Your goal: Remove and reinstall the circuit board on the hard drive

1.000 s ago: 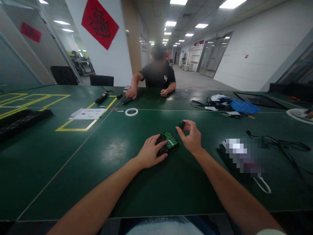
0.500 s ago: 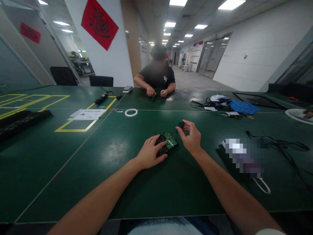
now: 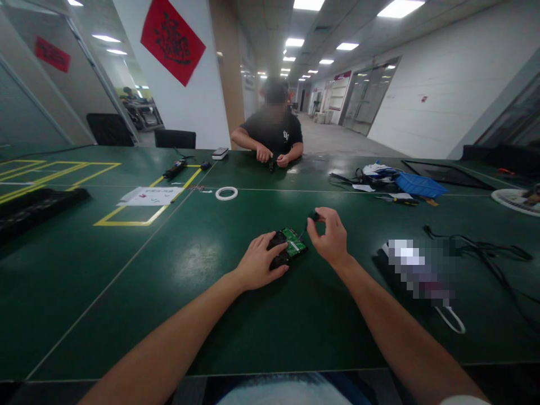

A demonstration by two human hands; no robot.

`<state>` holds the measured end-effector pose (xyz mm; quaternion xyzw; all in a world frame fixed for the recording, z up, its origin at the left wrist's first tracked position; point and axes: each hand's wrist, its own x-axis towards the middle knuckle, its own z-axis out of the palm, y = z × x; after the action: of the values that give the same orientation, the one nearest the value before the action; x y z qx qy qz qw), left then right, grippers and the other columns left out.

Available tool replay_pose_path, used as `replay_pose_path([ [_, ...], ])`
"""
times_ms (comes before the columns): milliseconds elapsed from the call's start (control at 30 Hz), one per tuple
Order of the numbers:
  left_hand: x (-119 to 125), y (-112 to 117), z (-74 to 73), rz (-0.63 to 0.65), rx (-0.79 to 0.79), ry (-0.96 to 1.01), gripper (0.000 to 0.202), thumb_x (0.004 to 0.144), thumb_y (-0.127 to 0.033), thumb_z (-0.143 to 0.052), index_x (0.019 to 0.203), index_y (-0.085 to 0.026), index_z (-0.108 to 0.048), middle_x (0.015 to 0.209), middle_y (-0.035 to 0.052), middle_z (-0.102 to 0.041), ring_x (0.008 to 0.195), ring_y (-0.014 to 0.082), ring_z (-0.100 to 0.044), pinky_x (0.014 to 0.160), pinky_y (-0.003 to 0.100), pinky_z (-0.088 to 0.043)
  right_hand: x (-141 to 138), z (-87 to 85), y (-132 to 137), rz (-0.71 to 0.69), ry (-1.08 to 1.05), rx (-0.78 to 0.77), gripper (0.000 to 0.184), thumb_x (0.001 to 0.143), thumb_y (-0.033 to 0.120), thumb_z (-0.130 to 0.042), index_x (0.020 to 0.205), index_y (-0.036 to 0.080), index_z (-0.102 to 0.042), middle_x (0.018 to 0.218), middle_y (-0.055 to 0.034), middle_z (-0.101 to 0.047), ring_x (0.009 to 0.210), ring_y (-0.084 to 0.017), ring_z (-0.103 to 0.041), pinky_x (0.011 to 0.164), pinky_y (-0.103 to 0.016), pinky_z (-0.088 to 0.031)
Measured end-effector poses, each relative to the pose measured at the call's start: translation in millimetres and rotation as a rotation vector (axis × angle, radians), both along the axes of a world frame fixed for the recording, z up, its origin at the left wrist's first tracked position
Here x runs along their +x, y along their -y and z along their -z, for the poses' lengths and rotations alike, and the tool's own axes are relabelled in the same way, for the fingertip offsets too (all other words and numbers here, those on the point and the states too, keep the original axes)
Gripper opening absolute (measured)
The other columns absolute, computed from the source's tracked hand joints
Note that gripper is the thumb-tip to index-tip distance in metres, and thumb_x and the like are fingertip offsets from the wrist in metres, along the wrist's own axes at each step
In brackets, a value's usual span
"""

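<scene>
A black device with a green circuit board [image 3: 294, 242] lies on the green table [image 3: 169, 270] in front of me. My left hand [image 3: 259, 263] rests on its near left part, fingers curled over the black casing, holding it down. My right hand [image 3: 329, 236] hovers just right of the board, thumb and fingers pinched on the black handle of a small screwdriver [image 3: 311, 217], whose thin shaft slants down to the board's far edge.
A person sits across the table handling a small dark object [image 3: 270, 164]. A white tape ring [image 3: 226, 193], a paper sheet [image 3: 148, 196], a black tool [image 3: 175, 169], a blue tray [image 3: 419, 184], black cables [image 3: 485, 247] and a black tray [image 3: 34, 207] lie around.
My hands have hardly moved; the right hand's fingers have shifted slightly on the screwdriver handle. The person opposite drew the far arm in and now holds a small object with both hands.
</scene>
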<state>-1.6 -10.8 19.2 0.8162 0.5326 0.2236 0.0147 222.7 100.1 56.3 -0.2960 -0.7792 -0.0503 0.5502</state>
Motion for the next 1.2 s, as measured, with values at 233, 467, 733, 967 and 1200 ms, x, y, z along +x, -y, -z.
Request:
replay_pose_path([
  [233,0.3,-0.5,0.3,-0.005,-0.006,0.002,0.064,0.087,-0.052,-0.069,0.145,-0.029,-0.054,0.159,0.0141,-0.034,0.143,0.0402,-0.035,0.114,0.060,-0.034,-1.5,-4.3,3.8,0.031,0.017,-0.021,0.031,0.091,0.030,-0.067,0.117,0.023,-0.052,0.108,-0.0080,-0.063,0.081,-0.019,-0.066,0.075,-0.037,-0.060],
  [467,0.1,0.1,-1.4,0.001,-0.009,-0.004,0.063,0.088,-0.051,-0.069,0.144,-0.028,-0.055,0.159,0.0141,-0.033,0.144,0.0392,-0.034,0.115,0.058,-0.034,-1.1,-11.0,8.3,0.015,0.014,-0.065,0.027,0.093,0.028,-0.062,0.118,0.023,-0.054,0.099,-0.0060,-0.059,0.073,-0.017,-0.059,0.074,-0.037,-0.058],
  [733,-0.3,0.0,-2.5,0.003,-0.027,0.009,0.064,0.087,-0.051,-0.070,0.145,-0.029,-0.054,0.159,0.0133,-0.033,0.144,0.0394,-0.033,0.114,0.059,-0.033,-2.1,-7.3,4.0,-0.083,-0.075,-0.088,0.029,0.092,0.029,-0.064,0.117,0.023,-0.051,0.125,-0.0129,-0.061,0.106,-0.024,-0.067,0.079,-0.040,-0.062],
  [967,0.1,0.3,-2.6,-0.001,-0.028,0.006,0.064,0.087,-0.051,-0.070,0.144,-0.029,-0.055,0.159,0.0131,-0.033,0.144,0.0391,-0.034,0.115,0.058,-0.033,-1.7,-2.0,2.8,0.032,-0.033,-0.079,0.029,0.091,0.034,-0.067,0.115,0.023,-0.054,0.103,-0.0078,-0.065,0.080,-0.020,-0.067,0.077,-0.041,-0.062],
  [1200,0.1,-0.4,-0.3,-0.003,-0.019,-0.001,0.064,0.087,-0.052,-0.069,0.145,-0.029,-0.054,0.158,0.0137,-0.033,0.144,0.0387,-0.034,0.115,0.058,-0.033,0.8,-4.6,0.8,-0.007,-0.052,-0.061,0.025,0.094,0.033,-0.063,0.114,0.023,-0.051,0.118,-0.0113,-0.064,0.096,-0.023,-0.069,0.077,-0.040,-0.062],
])
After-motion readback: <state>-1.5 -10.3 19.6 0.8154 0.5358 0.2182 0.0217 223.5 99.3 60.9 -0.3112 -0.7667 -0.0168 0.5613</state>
